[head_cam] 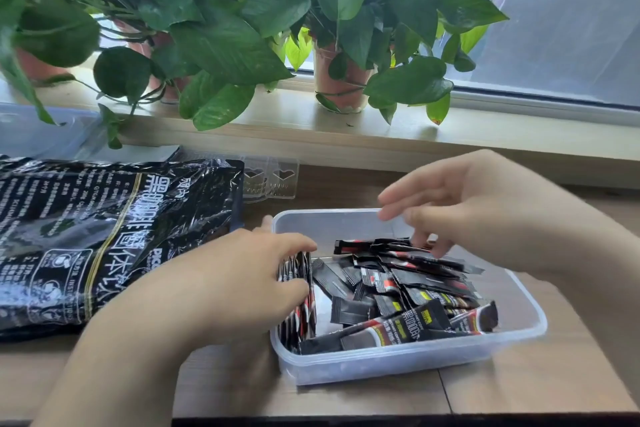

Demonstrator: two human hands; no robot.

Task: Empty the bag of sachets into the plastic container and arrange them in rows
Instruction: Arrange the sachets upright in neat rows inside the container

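A clear plastic container (408, 362) sits on the wooden table and holds several black and red sachets (415, 291) in a loose heap. Along its left wall stands a row of upright sachets (300, 302). My left hand (242, 281) curls over that row and holds it against the wall. My right hand (460, 204) hovers over the far side of the heap, blurred, its fingertips down among the sachets; whether it pinches one is unclear. The black foil bag (104, 239) lies flat to the left of the container.
A clear lid (272, 180) lies behind the bag, near the container's far left corner. Another clear plastic piece (41, 132) rests at the far left. Potted plants (339, 80) stand on the windowsill beyond the table, leaves hanging over the bag.
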